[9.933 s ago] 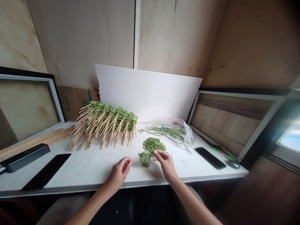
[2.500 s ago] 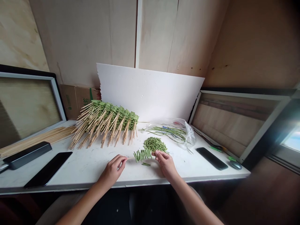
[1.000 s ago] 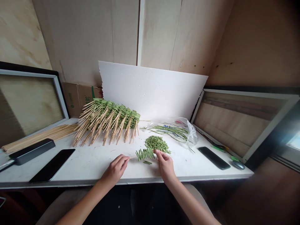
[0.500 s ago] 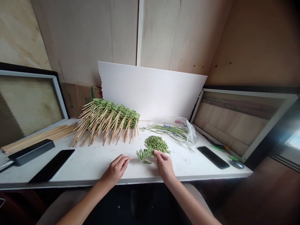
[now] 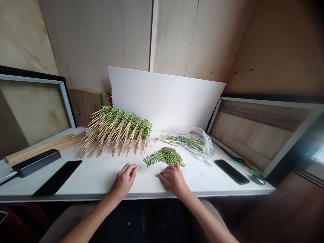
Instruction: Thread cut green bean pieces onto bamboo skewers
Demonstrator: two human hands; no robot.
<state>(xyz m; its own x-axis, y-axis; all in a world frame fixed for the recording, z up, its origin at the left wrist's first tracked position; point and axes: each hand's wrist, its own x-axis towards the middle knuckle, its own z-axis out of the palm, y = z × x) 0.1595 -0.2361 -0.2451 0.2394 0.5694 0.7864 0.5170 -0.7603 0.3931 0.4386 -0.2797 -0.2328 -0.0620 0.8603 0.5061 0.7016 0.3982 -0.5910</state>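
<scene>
My left hand [image 5: 124,179] pinches the near end of a thin bamboo skewer that carries a row of green bean pieces [image 5: 152,158] and points up and to the right. My right hand [image 5: 172,178] rests curled on the white table [image 5: 101,175], its fingertips on a loose green bean piece [image 5: 158,175]. Just beyond both hands lies a heap of cut bean pieces [image 5: 170,155]. A large stack of loaded skewers [image 5: 118,126] lies further back on the left.
A bundle of bare skewers [image 5: 45,146], a black box [image 5: 36,163] and a black phone [image 5: 58,177] lie on the left. A plastic bag of long beans [image 5: 187,141], another phone [image 5: 232,171], and a mouse [image 5: 259,179] lie on the right. White foam board [image 5: 164,98] leans behind.
My right hand left the loaded skewer's tip and dropped toward me onto a loose bean piece. The skewer's bean end now sits further back, tilted up to the right.
</scene>
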